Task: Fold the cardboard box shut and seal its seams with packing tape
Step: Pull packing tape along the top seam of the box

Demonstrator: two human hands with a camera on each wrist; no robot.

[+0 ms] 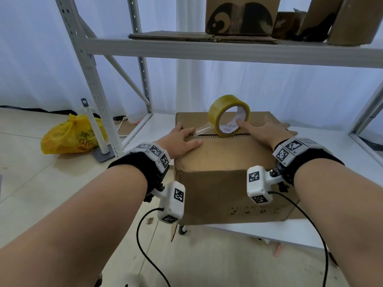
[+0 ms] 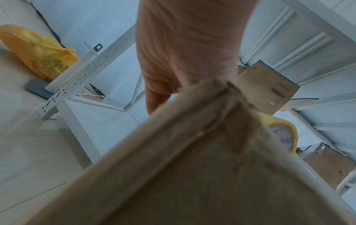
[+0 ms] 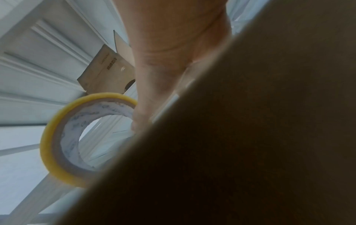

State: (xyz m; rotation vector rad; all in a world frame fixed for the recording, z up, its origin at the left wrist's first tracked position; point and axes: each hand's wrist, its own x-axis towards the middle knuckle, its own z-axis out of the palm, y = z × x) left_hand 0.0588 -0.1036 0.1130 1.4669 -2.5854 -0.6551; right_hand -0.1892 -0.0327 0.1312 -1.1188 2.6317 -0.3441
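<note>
A brown cardboard box [image 1: 223, 158] stands on a white low shelf [image 1: 335, 183] with its top flaps folded down and a seam running left to right. A yellow tape roll [image 1: 217, 106] stands on edge on that seam. A clear strip of tape [image 1: 202, 130] runs from it leftward along the seam. My left hand [image 1: 182, 139] lies flat on the left of the box top, fingers at the strip's end. My right hand [image 1: 267, 131] lies spread on the right, thumb touching the roll's inner core. The wrist views show the box [image 2: 192, 167] and the roll [image 3: 50, 137] close up.
A yellow plastic bag [image 1: 70, 135] and a white post on a grey base [image 1: 95, 129] sit on the floor at left. Grey shelving uprights [image 1: 83, 59] rise behind. The upper shelf holds flattened cardboard [image 1: 196, 37] and several boxes [image 1: 240, 15]. Black cables hang from both wrists.
</note>
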